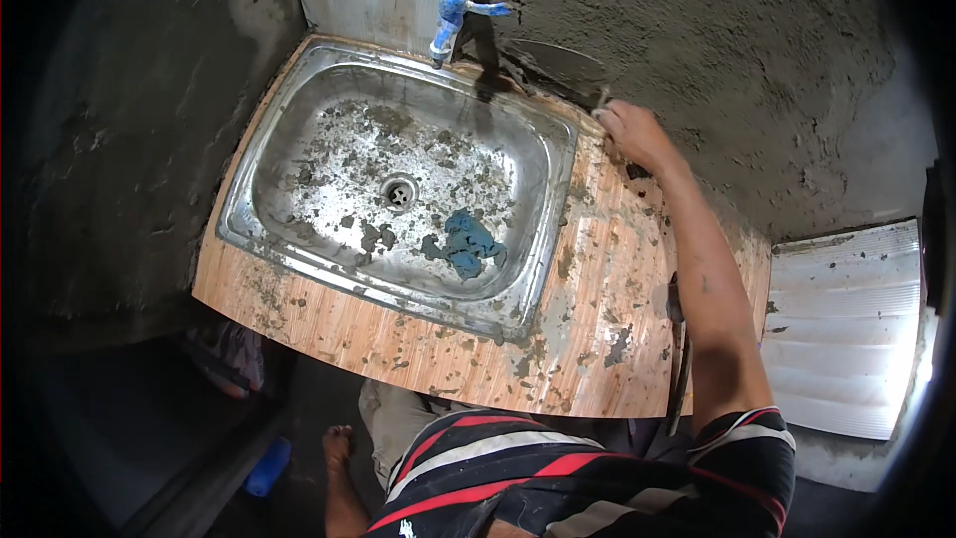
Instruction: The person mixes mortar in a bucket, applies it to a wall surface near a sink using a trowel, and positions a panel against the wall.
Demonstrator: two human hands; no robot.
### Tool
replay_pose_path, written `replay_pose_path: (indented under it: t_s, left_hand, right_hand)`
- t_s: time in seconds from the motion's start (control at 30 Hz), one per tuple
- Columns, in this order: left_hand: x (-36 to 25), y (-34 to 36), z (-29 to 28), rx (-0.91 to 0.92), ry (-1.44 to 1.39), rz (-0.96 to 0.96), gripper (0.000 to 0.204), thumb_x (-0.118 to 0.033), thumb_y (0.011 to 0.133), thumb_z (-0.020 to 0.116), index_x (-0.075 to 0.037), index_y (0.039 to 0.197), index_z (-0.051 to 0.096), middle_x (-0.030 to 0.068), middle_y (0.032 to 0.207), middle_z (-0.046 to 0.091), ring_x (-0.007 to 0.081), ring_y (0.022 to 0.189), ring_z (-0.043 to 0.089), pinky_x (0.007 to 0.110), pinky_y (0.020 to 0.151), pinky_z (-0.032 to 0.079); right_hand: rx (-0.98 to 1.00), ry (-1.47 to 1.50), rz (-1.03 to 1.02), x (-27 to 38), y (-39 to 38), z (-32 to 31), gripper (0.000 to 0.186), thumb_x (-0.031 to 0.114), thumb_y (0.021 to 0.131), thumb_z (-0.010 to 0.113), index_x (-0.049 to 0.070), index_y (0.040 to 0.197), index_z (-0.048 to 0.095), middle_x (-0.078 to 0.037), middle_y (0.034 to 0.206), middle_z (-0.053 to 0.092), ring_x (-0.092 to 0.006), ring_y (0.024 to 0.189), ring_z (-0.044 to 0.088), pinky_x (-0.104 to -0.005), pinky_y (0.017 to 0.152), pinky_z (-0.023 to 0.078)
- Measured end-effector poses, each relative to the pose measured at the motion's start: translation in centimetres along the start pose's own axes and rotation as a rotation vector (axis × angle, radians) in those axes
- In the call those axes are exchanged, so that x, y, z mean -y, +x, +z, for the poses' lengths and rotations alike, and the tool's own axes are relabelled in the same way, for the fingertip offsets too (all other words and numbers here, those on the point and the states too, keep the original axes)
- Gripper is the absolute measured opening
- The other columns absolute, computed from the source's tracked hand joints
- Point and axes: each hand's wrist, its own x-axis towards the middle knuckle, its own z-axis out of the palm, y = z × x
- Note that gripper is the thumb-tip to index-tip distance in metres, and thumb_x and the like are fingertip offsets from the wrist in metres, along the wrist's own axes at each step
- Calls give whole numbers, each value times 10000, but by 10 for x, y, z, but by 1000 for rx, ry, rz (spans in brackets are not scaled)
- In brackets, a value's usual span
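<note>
Trowel (563, 65): flat metal blade, grey with mortar, held against the rough cement wall (757, 70) at the far right corner of the sink, just right of the tap. Its handle is hidden inside the right hand.

Right hand (632, 132): reaches forward from the lower right, arm stretched over the tabletop; fingers (609, 116) curled closed round the trowel's handle at the tabletop's back edge.

Left hand: not seen in the head view.

Tabletop (607, 289): wood-grain laminate, curved by the lens, spattered with grey mortar blobs, heaviest along the sink's right rim.

Sink (543, 239): stainless steel basin set into the tabletop, its floor crusted with dried mortar around the central drain (398, 191).

Cloth (468, 242): blue, crumpled, lying in the basin right of the drain.

Tap (450, 20): blue plastic, mounted at the wall above the sink's back rim.

Panel (856, 329): white ribbed sheet, leaning at the right, well apart from the hand.
</note>
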Motion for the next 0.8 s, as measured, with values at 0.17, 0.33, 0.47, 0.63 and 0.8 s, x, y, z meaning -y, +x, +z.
replay_pose_path:
  t_s: [0.17, 0.33, 0.47, 0.63, 0.8]
  left_hand:
    - [9, 22, -14, -115, 228, 155, 222, -221, 893, 715, -7, 877, 657, 94, 833, 681, 213, 758, 648, 368, 722, 508]
    - [4, 32, -13, -99, 266, 200, 267, -268, 894, 713, -6, 872, 667, 142, 860, 716, 261, 807, 687, 397, 765, 521]
    - [-2, 29, -14, -55, 258, 175, 222, -187, 874, 723, 26, 887, 662, 69, 806, 660, 135, 753, 572, 340, 696, 495]
    - [1, 26, -10, -18, 130, 77, 201, -171, 868, 724, 16, 876, 650, 46, 808, 642, 124, 736, 564, 330, 666, 483]
    - [54, 56, -21, -50, -9, 12, 139, -130, 872, 712, -21, 851, 627, 33, 803, 628, 127, 725, 569, 330, 659, 485]
  right_hand:
    - [-4, -13, -42, 10, 23, 25, 421, 361, 1018, 496, -32, 1041, 644, -303, 1043, 671, -488, 989, 635, -515, 893, 501]
    - [-70, -69, -79, -3, 26, 32, 405, 357, 1036, 490, -22, 1005, 628, -283, 986, 662, -464, 940, 634, -514, 842, 487]
    - [-39, -160, -67, -3, 28, 34, 400, 352, 1034, 491, -19, 1020, 639, -286, 1024, 671, -484, 972, 631, -528, 854, 493]
    - [-31, -207, 39, -3, 13, 32, 418, 364, 990, 519, -17, 1035, 686, -289, 1047, 695, -471, 996, 667, -539, 890, 511]
    - [-11, -208, 85, -10, -29, 6, 402, 362, 1007, 530, -12, 1062, 669, -294, 1021, 695, -451, 976, 676, -531, 867, 516]
